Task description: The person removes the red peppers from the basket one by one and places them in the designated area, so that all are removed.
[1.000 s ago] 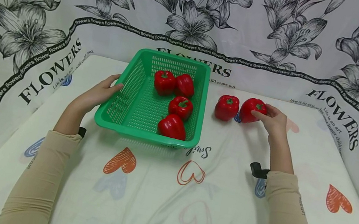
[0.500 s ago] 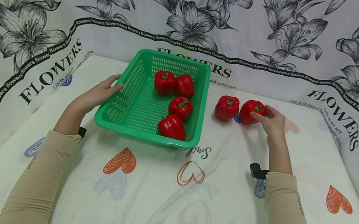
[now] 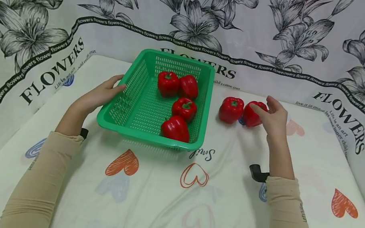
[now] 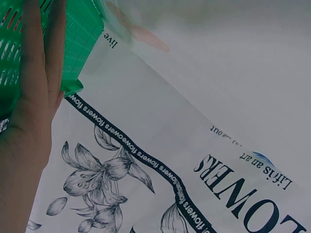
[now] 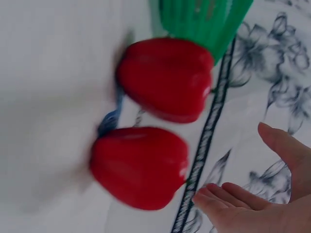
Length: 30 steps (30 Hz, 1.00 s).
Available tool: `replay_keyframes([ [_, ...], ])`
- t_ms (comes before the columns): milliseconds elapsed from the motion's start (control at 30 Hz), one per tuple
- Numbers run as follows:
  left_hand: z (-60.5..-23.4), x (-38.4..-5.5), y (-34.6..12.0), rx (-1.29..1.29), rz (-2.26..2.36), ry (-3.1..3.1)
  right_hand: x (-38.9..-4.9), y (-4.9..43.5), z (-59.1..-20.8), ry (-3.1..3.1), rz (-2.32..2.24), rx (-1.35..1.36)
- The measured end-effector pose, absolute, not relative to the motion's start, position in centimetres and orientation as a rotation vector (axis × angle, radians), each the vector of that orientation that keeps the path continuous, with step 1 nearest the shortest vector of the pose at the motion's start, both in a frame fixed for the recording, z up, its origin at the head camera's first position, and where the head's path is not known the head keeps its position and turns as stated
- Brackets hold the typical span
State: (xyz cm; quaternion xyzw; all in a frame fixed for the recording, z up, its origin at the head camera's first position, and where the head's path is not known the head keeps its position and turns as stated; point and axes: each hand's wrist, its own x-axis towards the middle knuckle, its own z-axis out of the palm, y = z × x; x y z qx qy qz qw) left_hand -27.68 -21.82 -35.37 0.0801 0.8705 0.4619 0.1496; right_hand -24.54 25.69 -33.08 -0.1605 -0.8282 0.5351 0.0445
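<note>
A green plastic basket (image 3: 124,133) holds several red bell peppers (image 3: 184,109). My left hand (image 3: 101,91) is at its left side, thumb at the rim; in the left wrist view the fingers (image 4: 35,63) lie along the slotted outer wall. Right of the basket, two red bell peppers stand side by side on the cloth, the nearer-to-basket pepper (image 3: 230,110) and the outer pepper (image 3: 252,116). Above the outer one is my right hand (image 3: 274,117), thumb and fingers spread apart. In the right wrist view the hand (image 5: 262,194) holds nothing, and both peppers rest apart from it.
A white cloth (image 3: 136,211) with printed hearts covers the table. Behind it hangs a flower-printed sheet (image 3: 292,31). A black wrist strap piece (image 3: 258,173) juts from the right wrist.
My right hand has let go of the outer bell pepper and risen slightly, with its fingers spreading. The peppers, the basket and my left hand have stayed in place.
</note>
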Motion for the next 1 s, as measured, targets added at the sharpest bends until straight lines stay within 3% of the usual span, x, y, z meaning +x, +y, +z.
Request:
replay_keyframes([
  [400, -35.6, -27.8, -21.9, 0.213, 1.324, 2.488, -23.6, 19.6, -30.2, -2.621, 1.691, -0.186],
  [1000, -35.1, -27.6, -21.6, 0.210, 1.316, 2.492, -22.1, 11.0, -30.6, -2.918, 1.699, 0.379],
])
